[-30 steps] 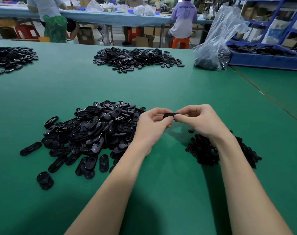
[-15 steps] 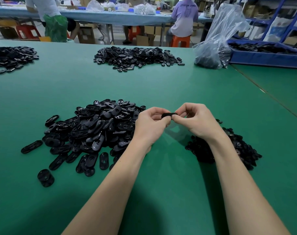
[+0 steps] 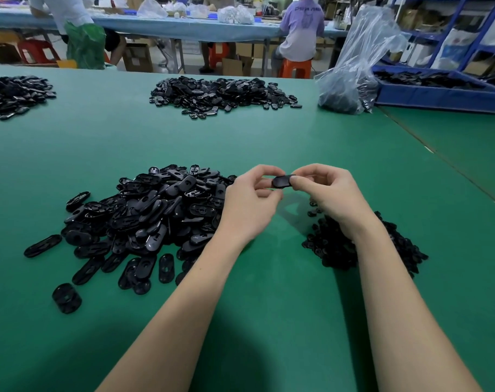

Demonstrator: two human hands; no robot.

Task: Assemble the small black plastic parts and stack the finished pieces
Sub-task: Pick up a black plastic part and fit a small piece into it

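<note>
We find the oval part (image 3: 282, 181) pinched between the left hand (image 3: 250, 203) and right hand (image 3: 329, 193), raised just right of the near pile (image 3: 153, 213). Both hands' fingertips grasp it at its edges. Risk: uneven squeeze could spring the piece loose into that pile, unassembled.

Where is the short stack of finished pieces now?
In the head view, the stack stands on the green table, near left, just outside the big pile.
</note>
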